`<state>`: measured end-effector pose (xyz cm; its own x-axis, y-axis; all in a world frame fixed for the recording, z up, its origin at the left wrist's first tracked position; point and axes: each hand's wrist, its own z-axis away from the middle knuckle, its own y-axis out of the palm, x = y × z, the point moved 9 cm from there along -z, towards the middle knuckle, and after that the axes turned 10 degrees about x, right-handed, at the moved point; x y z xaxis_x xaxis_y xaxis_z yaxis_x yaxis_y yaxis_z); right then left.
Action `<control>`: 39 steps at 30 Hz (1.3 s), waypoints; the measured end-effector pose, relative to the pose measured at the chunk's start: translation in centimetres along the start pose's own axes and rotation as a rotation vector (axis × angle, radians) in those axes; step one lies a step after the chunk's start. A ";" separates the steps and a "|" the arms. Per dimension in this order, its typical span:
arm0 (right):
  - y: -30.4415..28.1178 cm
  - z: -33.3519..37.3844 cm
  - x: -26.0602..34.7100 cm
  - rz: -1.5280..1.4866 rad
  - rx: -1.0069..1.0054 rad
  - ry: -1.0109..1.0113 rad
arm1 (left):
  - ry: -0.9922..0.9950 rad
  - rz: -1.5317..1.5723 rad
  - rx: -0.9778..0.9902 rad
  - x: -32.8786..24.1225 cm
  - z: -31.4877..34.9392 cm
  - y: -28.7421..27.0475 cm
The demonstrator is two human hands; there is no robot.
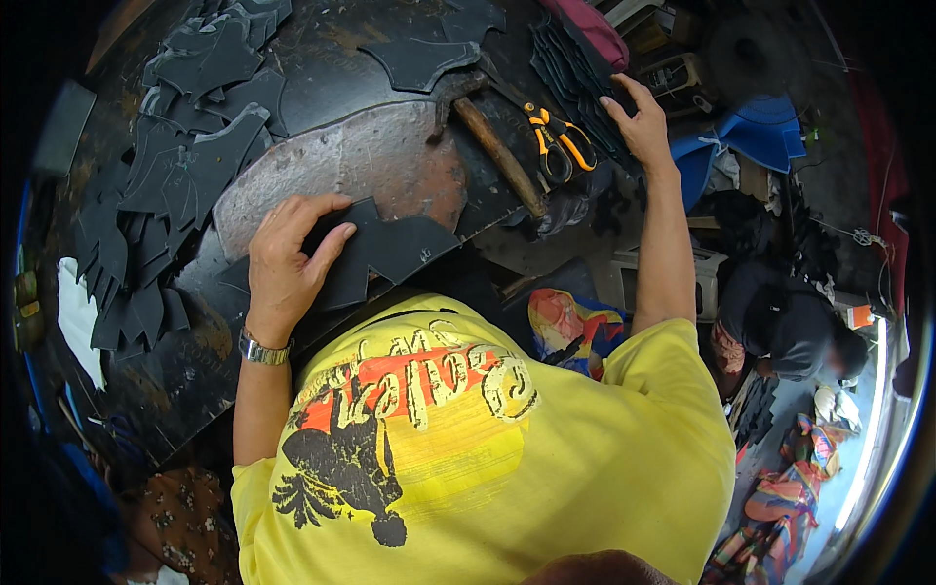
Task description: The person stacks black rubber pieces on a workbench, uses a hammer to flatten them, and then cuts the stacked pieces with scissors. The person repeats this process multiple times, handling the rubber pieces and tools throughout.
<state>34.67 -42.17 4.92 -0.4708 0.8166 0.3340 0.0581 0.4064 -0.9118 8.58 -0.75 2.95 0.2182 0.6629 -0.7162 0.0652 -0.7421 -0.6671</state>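
Note:
My left hand [292, 249], with a metal watch on its wrist, is at the table's near edge. Its thumb and curled fingers hold a black cut-out piece [390, 249] with a notched edge, which lies partly on a worn grey slab [336, 161]. My right hand [642, 127] is raised at the right, its fingers apart and nothing between them. Beside its fingertips stands a stack of dark cut-out pieces [575, 88]; whether they touch it I cannot tell. A hammer [497, 151] with a wooden handle and orange-and-black scissors [558, 144] lie between the hands.
Many black cut-out pieces [190, 166] are heaped across the left of the dark table [210, 366]. One single piece [419, 65] lies beyond the slab. A white scrap [80, 322] sits at the far left. Another person [790, 317] is low at the right, near colourful cloth [785, 492].

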 end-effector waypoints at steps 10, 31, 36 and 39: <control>0.4 -2.2 -3.3 -0.057 0.107 0.227 | 0.000 -0.010 0.004 -0.1 -0.1 0.0; -0.9 -2.2 3.0 0.173 -0.032 -0.192 | -0.004 -0.008 -0.002 0.1 0.0 0.0; -0.8 -1.0 3.9 0.242 -0.036 -0.110 | 0.009 -0.015 0.001 0.1 0.0 0.0; -0.3 -1.2 3.7 0.243 -0.016 -0.037 | 0.010 -0.012 0.001 0.1 0.0 0.0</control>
<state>33.94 -38.79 6.72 -0.4729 0.8759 0.0957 0.1871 0.2060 -0.9605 8.60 -0.69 2.87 0.2272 0.6709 -0.7059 0.0672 -0.7339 -0.6759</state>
